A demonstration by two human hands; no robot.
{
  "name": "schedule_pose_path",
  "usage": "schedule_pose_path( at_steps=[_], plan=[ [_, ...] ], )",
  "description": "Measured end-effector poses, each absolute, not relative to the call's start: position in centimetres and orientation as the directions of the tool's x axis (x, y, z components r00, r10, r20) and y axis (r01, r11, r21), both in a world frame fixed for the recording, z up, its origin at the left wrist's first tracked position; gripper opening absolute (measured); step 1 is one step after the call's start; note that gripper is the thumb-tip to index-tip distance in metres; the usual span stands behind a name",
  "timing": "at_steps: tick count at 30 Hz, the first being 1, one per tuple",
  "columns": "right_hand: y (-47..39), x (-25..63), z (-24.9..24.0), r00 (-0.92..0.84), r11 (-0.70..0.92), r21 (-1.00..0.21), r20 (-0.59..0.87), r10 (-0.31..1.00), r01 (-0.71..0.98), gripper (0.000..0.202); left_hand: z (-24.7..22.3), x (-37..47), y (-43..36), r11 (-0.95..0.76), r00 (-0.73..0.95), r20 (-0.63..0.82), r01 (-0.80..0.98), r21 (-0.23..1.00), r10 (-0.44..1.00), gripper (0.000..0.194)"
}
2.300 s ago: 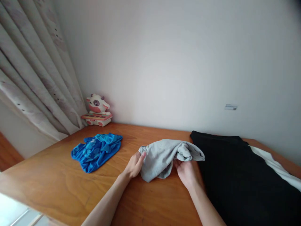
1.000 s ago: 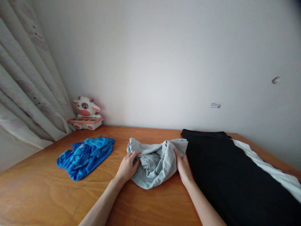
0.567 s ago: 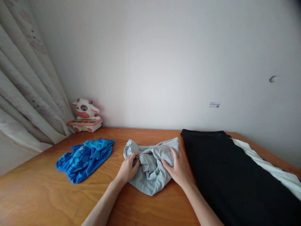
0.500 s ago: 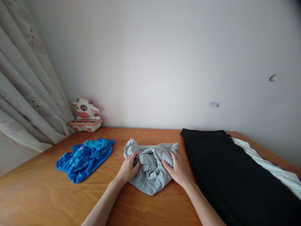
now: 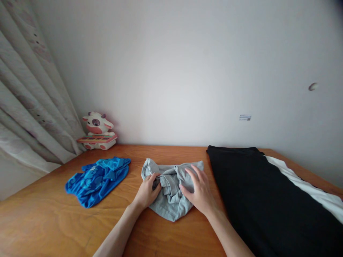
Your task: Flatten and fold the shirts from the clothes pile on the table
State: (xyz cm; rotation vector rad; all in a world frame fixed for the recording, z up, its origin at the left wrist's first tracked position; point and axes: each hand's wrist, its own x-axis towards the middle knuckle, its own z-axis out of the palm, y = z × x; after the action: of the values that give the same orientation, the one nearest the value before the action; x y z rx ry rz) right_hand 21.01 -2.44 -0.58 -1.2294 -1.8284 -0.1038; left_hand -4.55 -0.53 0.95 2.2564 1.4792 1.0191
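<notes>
A crumpled grey cloth garment [image 5: 171, 203] lies bunched on the wooden table in front of me; its exact kind is hidden by the folds. My left hand [image 5: 148, 190] grips its left side, thumb and fingers closed on the fabric. Over the right side, my right hand [image 5: 198, 190] has its fingers spread and curved, with the thumb near the middle folds. Whether the right fingertips touch the cloth is hard to make out.
A blue patterned garment [image 5: 98, 182] lies crumpled to the left. On the right, a black garment [image 5: 257, 200] is spread out beside a white cloth [image 5: 302, 182]. A cow-shaped toy keyboard [image 5: 98, 132] stands by the wall and curtain [image 5: 29, 96] on the wooden table [image 5: 48, 221].
My right hand has loosened from the grey garment, its fingers spreading and lifting slightly over it. The left hand keeps its place on the cloth.
</notes>
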Motion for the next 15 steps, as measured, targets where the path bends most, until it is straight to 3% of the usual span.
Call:
schedule_pose_path(
  at_steps=[3,9,12,15],
  plan=[
    [-3.0,20.4,0.0,-0.232,0.563,-0.362,0.649,0.724,0.743,0.062,0.9,-4.5,-0.7,-0.465,0.245,0.426,0.692,0.552,0.871,0.030],
    [-3.7,19.8,0.7,-0.273,0.506,-0.312,0.562,0.780,0.804,0.083,1.2,-4.4,-1.0,-0.506,0.251,0.481,0.684,0.525,0.840,0.029],
    [-4.0,19.2,1.3,-0.283,0.491,-0.273,0.552,0.784,0.827,0.072,1.3,-4.3,-1.1,-0.565,0.276,0.546,0.669,0.482,0.791,0.026],
    [-4.1,18.4,1.6,-0.258,0.466,-0.266,0.561,0.787,0.844,0.042,1.4,-4.2,-1.3,-0.644,0.319,0.614,0.635,0.427,0.722,0.022]
  ],
)
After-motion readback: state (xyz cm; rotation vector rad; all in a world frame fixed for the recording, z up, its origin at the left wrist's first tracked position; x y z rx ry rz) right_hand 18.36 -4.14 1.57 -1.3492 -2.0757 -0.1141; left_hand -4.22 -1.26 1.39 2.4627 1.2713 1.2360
